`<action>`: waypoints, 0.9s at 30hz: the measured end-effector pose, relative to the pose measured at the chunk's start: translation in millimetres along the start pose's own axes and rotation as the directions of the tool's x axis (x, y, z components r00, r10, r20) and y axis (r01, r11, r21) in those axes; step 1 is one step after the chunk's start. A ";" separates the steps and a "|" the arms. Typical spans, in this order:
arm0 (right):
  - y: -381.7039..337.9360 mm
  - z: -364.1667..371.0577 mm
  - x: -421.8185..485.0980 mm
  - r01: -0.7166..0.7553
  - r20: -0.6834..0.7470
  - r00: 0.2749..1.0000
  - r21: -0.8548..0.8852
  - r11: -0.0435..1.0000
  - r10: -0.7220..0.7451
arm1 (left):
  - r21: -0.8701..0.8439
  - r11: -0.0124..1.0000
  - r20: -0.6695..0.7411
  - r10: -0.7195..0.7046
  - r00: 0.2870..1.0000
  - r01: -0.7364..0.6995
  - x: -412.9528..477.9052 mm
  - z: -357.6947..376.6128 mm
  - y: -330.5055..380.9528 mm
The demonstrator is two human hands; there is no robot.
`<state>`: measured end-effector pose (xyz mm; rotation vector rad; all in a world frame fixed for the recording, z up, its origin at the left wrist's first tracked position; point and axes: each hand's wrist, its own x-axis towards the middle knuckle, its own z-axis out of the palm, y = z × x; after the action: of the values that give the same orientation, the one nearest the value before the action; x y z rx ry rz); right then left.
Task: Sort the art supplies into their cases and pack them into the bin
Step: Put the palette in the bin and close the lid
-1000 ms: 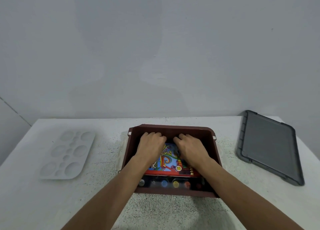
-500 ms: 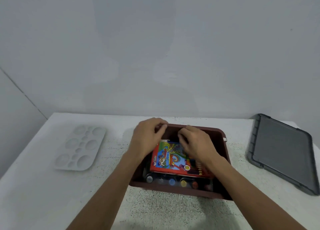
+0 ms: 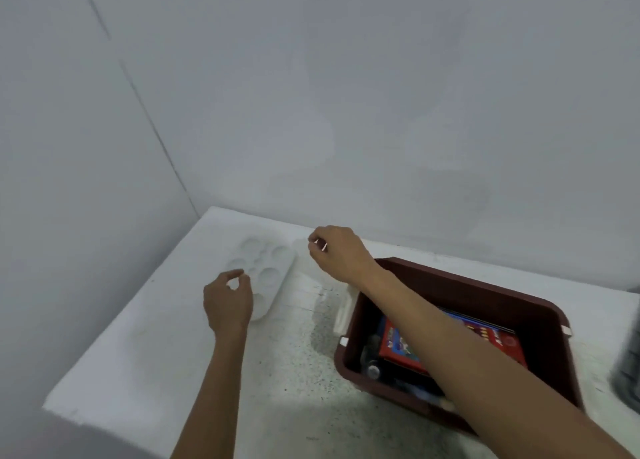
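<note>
A white paint palette (image 3: 268, 263) with round wells lies on the table at the left, near the wall corner. My left hand (image 3: 227, 301) hovers over its near end, thumb and fingers loosely curved, holding nothing. My right hand (image 3: 337, 252) is just past the palette's far right edge with fingers curved downward, also holding nothing; I cannot tell whether either hand touches the palette. The dark red bin (image 3: 467, 285) stands to the right under my right forearm. Inside it lie a colourful red case (image 3: 398, 349) and small paint bottles (image 3: 372, 368).
The white speckled table (image 3: 156, 341) ends at a wall on the left and behind. A blurred dark grey lid (image 3: 627, 372) shows at the right frame edge. A white tab (image 3: 343, 315) sticks out at the bin's left rim.
Both hands have left the bin and moved left to the palette. My head has turned left, so the bin now sits at the right of the view.
</note>
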<state>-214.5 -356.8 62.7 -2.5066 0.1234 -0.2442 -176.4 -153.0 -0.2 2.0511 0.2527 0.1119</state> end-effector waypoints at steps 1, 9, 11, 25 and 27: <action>-1.0 8.2 10.0 -0.028 0.048 0.998 0.012 1.000 0.027 | -0.015 0.998 -0.017 -0.055 0.998 0.054 0.3 -0.8 -6.3; -1.8 64.3 62.2 -0.152 0.420 0.892 -0.070 0.986 0.167 | -0.078 0.974 -0.030 -0.215 0.976 0.212 -3.5 -2.3 -23.3; -0.4 71.6 68.2 -0.180 0.499 0.845 -0.070 0.981 0.190 | -0.078 0.970 -0.023 -0.234 0.972 0.232 -4.9 -1.2 -22.9; 0.5 63.0 62.8 -0.440 0.340 0.879 0.306 0.844 0.335 | -0.269 0.881 -0.054 -0.417 0.907 0.389 4.4 -15.1 -23.7; -3.3 42.4 56.1 -0.382 0.271 0.915 0.348 0.856 0.298 | -0.358 0.865 -0.076 -0.402 0.912 0.351 2.1 -18.8 -11.6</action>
<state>-150.9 -338.1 39.0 -2.0446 0.3925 0.1331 -179.4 -131.1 -1.6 1.6179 0.6795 0.0593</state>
